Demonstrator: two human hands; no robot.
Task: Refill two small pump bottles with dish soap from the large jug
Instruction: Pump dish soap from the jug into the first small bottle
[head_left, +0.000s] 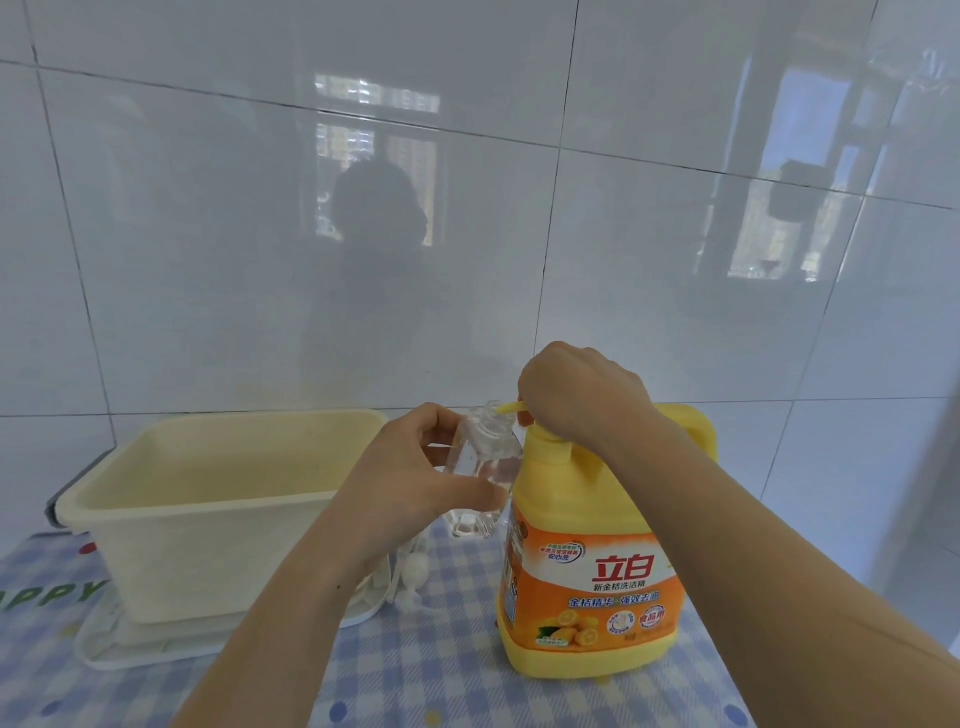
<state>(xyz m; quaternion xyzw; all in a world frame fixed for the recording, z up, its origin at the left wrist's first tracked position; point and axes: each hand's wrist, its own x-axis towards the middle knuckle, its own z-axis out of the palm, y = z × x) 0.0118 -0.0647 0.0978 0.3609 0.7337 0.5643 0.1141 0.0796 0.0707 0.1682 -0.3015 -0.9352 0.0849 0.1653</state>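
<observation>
The large yellow jug with an orange label stands on the checked cloth at centre right. My right hand rests closed on top of its pump head, whose yellow spout points left. My left hand holds a small clear bottle with no cap, tilted so that its open neck meets the spout tip. A white pump top lies on the cloth below the bottle. A second small bottle is not in sight.
A cream plastic basin sits on a white tray at the left. A blue checked cloth covers the counter. A glossy white tiled wall rises close behind.
</observation>
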